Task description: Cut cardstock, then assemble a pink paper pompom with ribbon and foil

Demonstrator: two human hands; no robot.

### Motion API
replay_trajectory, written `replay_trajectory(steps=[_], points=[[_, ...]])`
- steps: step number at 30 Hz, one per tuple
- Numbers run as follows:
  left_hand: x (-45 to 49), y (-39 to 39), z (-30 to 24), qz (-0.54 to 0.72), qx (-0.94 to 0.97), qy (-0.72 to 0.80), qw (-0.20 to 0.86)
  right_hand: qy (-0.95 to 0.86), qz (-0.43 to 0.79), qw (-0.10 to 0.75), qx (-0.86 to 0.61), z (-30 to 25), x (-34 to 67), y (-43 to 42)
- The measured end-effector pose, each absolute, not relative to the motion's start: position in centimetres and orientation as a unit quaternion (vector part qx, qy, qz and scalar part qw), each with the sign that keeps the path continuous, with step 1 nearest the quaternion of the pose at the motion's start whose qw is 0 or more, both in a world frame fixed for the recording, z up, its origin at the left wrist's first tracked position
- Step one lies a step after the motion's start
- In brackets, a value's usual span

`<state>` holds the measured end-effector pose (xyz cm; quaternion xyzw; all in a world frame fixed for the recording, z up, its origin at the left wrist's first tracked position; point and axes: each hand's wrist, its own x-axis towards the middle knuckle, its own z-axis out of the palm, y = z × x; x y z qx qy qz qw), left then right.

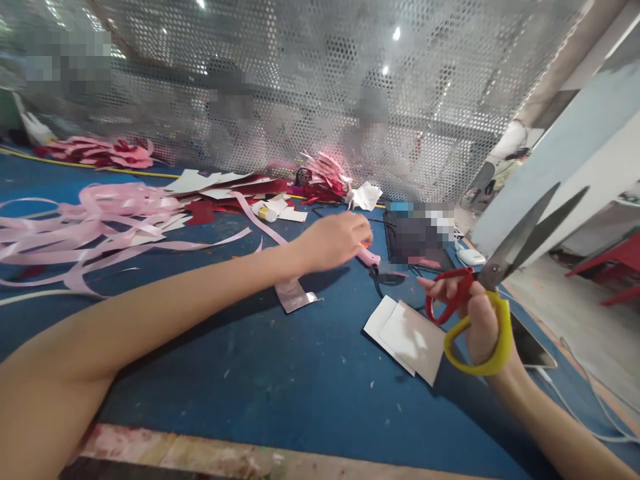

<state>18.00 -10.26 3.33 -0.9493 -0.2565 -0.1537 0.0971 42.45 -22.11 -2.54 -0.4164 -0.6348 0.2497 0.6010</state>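
My left hand (337,241) reaches across the middle of the table, its fingers curled around a pink glue gun (369,257). The handle end and an orange part stick out past the fingers; the rest is hidden, and a black cord trails from it. In my right hand (480,320) are large scissors (504,263), with one red and one yellow handle loop. Their blades point up and away, slightly apart. Two pale card pieces (407,337) overlap on the table below, left of the scissors. Beneath my left forearm lies a shiny strip (295,295).
Pink ribbon (120,207) lies in loose loops at left. White and red paper pieces (225,185) and pink-red bundles (325,177) sit along the perforated metal screen (300,100). A phone (533,343) with a white cable lies near the table's right edge.
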Motion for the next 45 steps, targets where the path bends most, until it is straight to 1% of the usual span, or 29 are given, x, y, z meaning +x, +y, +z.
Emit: replay_trajectory(steps=[5,8,11,17,22,27,30,34,38,42,45], points=[[20.9,-13.8,0.7,-0.146,-0.975,-0.142,0.093,-0.554,0.279,0.683,-0.385,-1.4,42.1,-21.5],[21.4,-14.0,-0.1,-0.137,-0.980,-0.119,0.083,-0.536,0.276,0.695,-0.391,-1.0,42.0,-21.7],[21.6,-13.7,0.2,-0.138,-0.980,-0.128,0.063,-0.512,0.297,0.696,-0.405,-0.9,41.8,-21.8],[21.6,-13.4,0.0,-0.152,-0.975,-0.164,-0.004,-0.452,0.382,0.696,-0.406,-0.7,41.1,-21.7],[20.9,-12.9,0.5,-0.217,-0.949,-0.212,-0.083,-0.422,0.433,0.698,-0.383,-0.7,40.5,-22.0],[18.6,-9.8,3.1,-0.329,-0.867,-0.343,-0.148,-0.383,0.462,0.700,-0.387,-0.6,40.3,-22.2],[16.2,-6.8,4.1,-0.355,-0.813,-0.426,-0.178,-0.371,0.468,0.699,-0.393,-0.5,40.4,-22.1],[12.7,-3.3,4.1,-0.304,-0.769,-0.514,-0.228,-0.364,0.473,0.696,-0.399,-0.7,40.5,-22.0],[9.9,-1.4,3.5,-0.224,-0.756,-0.559,-0.256,-0.361,0.479,0.691,-0.405,-0.8,40.7,-21.9],[8.3,-0.4,3.4,-0.135,-0.758,-0.583,-0.258,-0.359,0.475,0.693,-0.407,-0.7,40.5,-22.0],[7.7,-0.1,3.4,-0.091,-0.762,-0.597,-0.234,-0.360,0.474,0.690,-0.411,-0.6,40.4,-22.0]])
